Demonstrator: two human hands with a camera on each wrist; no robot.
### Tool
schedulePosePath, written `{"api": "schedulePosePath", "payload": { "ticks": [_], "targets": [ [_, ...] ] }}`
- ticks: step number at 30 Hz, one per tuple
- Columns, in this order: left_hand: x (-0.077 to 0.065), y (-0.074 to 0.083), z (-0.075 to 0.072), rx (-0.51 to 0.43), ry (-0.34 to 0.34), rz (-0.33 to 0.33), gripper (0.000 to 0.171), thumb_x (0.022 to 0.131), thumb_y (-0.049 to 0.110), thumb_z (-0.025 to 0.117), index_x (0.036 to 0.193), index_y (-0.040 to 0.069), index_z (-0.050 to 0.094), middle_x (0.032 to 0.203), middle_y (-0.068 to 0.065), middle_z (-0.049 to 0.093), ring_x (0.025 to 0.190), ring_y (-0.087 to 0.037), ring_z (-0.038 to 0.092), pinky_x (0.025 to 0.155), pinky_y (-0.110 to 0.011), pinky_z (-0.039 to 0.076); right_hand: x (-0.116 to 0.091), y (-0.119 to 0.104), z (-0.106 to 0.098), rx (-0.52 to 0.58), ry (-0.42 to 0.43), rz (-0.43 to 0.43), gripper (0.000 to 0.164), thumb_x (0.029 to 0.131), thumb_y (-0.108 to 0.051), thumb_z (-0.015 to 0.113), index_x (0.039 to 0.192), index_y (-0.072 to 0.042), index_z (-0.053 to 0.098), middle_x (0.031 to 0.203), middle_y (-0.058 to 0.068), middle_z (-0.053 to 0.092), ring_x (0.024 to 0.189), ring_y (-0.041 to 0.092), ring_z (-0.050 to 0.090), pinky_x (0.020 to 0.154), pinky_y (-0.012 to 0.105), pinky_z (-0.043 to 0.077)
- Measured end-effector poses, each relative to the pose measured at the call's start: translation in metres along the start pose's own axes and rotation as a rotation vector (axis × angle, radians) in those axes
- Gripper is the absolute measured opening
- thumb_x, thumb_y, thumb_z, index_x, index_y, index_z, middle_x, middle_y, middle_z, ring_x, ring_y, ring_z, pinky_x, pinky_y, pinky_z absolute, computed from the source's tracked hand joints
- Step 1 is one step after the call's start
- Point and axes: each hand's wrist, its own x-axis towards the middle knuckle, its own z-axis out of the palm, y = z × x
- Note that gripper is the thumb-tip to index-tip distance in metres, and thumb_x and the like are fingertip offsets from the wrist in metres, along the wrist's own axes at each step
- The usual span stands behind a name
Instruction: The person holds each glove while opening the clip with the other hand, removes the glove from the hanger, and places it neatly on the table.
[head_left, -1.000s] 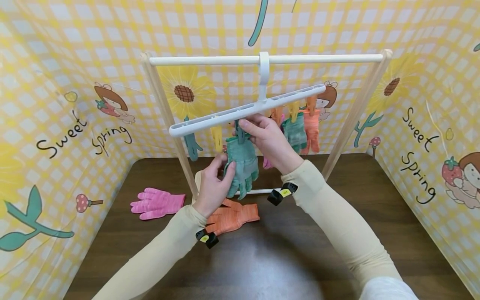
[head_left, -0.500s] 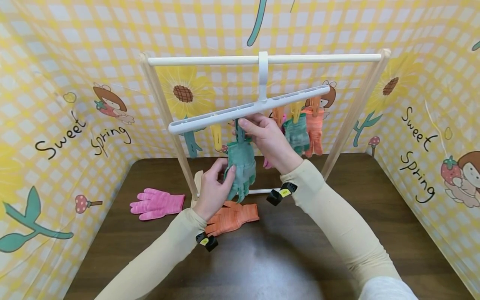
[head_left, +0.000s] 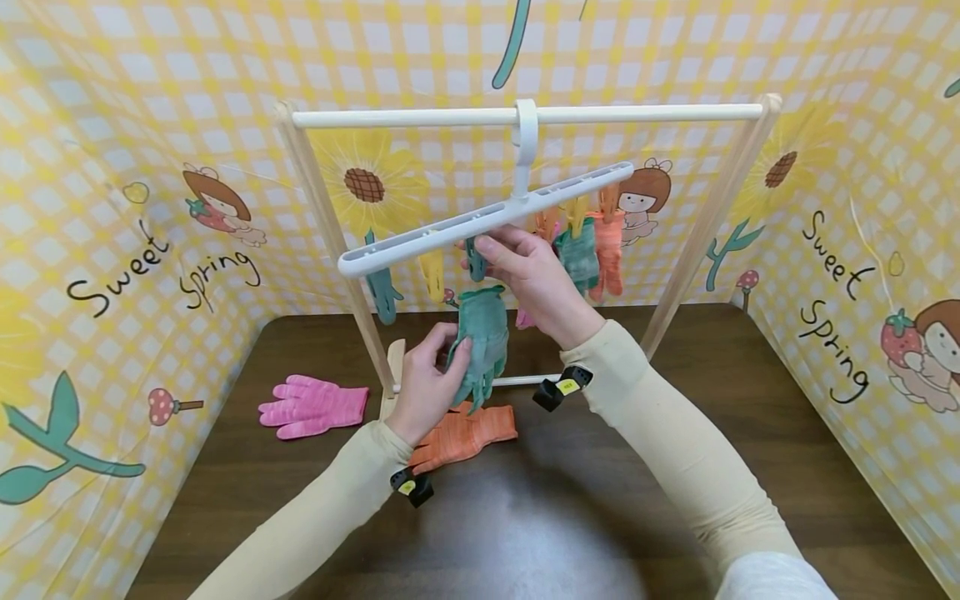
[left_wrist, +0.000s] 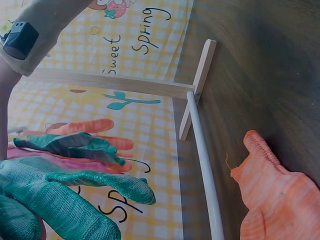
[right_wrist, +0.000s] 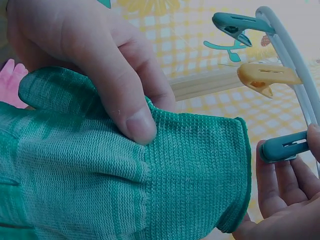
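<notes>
My left hand [head_left: 426, 379] pinches a green knitted glove [head_left: 484, 329] by its side, thumb in front, its fingers hanging down. With my right hand [head_left: 546, 283] I grip a dark green clothespin [head_left: 476, 260] under the white hanger [head_left: 450, 230]. In the right wrist view the glove's cuff [right_wrist: 200, 170] sits just beside the clothespin [right_wrist: 282, 148], with a gap between them. To the left on the hanger, a yellow clothespin [head_left: 431, 277] and a teal clothespin [head_left: 381, 292] dangle with nothing in them.
The hanger hooks tilted over a rack's white bar [head_left: 637, 112]. At its right end hang a green glove [head_left: 577, 258] and an orange glove [head_left: 610, 258] from clothespins. A pink glove [head_left: 315, 407] and another orange glove [head_left: 468, 435] lie on the dark table [head_left: 600, 500].
The green glove has come away from the clothespin and dropped slightly with my left hand. The hanger has swung a little; my right hand stays at the clothespin.
</notes>
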Motion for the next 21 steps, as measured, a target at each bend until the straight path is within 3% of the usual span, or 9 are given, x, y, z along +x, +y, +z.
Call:
{"api": "schedulePosePath", "payload": {
  "ticks": [10,21],
  "targets": [
    [-0.0033,-0.0051,-0.0005,0.016,0.007,-0.005,0.007,0.090,0.000,0.056,0.096,-0.002,0.060,0.079,-0.010,0.058,0.065,-0.017,0.048,0.058,-0.024,0.039,-0.0021,-0.0014,0.0013,0.022,-0.021,0.006,0.029,0.095,-0.021,0.055,0.121,-0.008,0.058,0.115,0.007,0.060,0.103,0.028,0.055,0.088,0.037,0.040],
    [-0.0086,-0.0066,-0.0009,0.023,-0.003,-0.041,0.008,0.091,0.003,0.056,0.097,0.000,0.060,0.079,-0.009,0.059,0.065,-0.012,0.048,0.058,-0.025,0.039,-0.0055,-0.0027,0.0017,0.070,-0.040,0.020,0.025,0.096,-0.017,0.053,0.118,-0.007,0.057,0.122,0.016,0.057,0.107,0.033,0.055,0.093,0.039,0.040]
  ]
}}
